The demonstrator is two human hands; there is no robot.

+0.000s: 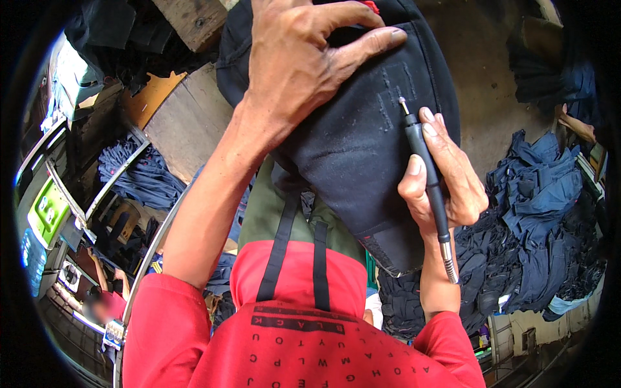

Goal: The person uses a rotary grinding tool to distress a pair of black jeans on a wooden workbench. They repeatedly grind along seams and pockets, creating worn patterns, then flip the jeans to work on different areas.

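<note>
Dark blue-black jeans [330,155] lie stretched out in front of me, with seams and a hem at the lower end. Several pale, worn scratch lines [386,103] mark the cloth near the pocket seam. My left hand [304,48] holds the jeans at the top, its thumb laid along the fabric and its index finger by a small red piece [370,6]. My right hand [453,174] grips a black pen-shaped rotary grinder [424,152] with a metal flexible shaft at its lower end. Its small round tip is at the scratched patch; whether it touches cannot be told.
Heaps of dark jeans [537,187] lie to the right, and another pile [139,171] at the left. A wooden board [194,123] stands beside my left arm. A person [107,304] is at lower left near a fan [69,275]; another person's hand [576,123] shows at far right.
</note>
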